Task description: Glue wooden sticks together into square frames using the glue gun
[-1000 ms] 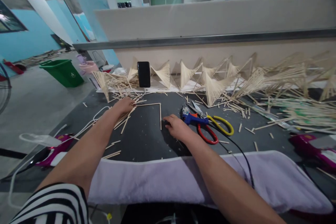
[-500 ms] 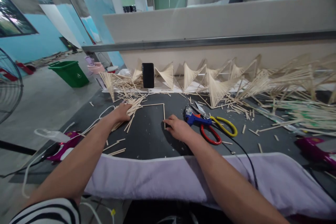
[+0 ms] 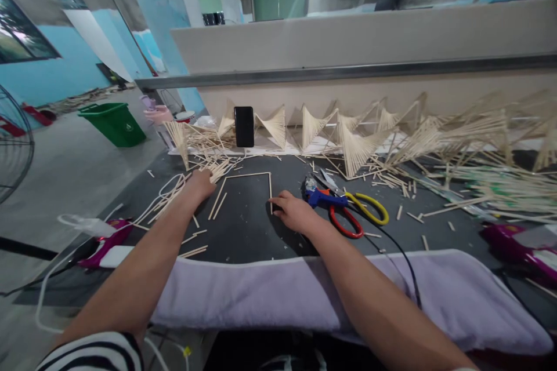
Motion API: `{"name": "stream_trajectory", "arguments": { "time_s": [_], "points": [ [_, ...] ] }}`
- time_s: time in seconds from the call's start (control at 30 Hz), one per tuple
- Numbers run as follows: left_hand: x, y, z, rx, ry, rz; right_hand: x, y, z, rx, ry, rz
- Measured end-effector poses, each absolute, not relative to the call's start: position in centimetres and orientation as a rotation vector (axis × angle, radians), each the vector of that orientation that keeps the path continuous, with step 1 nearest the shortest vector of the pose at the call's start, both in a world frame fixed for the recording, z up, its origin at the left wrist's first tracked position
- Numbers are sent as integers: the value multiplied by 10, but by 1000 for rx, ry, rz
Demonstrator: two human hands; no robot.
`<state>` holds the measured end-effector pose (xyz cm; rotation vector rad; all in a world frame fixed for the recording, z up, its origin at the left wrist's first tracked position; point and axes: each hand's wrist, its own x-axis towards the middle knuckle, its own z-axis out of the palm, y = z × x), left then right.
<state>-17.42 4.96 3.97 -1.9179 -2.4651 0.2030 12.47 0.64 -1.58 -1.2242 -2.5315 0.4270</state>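
Note:
Over a loose pile of thin wooden sticks (image 3: 174,196) at the left lies my left hand (image 3: 201,184), its fingers mostly hidden against the sticks, so its grip does not show. My right hand (image 3: 293,210) rests on the dark table, thumb and forefinger apart, fingertips touching the lower end of an upright-running stick (image 3: 270,185). That stick meets a crosswise stick (image 3: 248,175) at a corner. Two slanting sticks (image 3: 219,203) lie at the crosswise stick's left end. Just right of my right hand are a blue-handled tool (image 3: 324,198) and scissors (image 3: 365,207) with red and yellow handles.
A black phone (image 3: 244,127) stands upright at the back, beside a row of fanned stick shapes (image 3: 359,142). More sticks (image 3: 500,188) heap up at the right. A lilac cloth (image 3: 256,293) covers the front edge. Magenta devices (image 3: 104,243) with cords sit at both sides.
My left hand has shifted slightly left and down, and the stick pile beside it has spread leftward, leaving two sticks separate. My right hand stays at the same stick.

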Motion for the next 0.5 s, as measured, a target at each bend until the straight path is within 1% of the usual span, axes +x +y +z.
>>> {"name": "stream_trajectory", "arguments": {
  "time_s": [0.13,0.33,0.5],
  "points": [
    [-154,37,42,-2077,-2391,269,126,8,-17,-1189,-2493,456],
    [-144,24,37,-2121,-2406,423,126,10,-19,-1198,-2498,492],
    [-142,24,39,-2192,-2388,443,125,9,-18,-1198,-2485,489]
  ]
}}
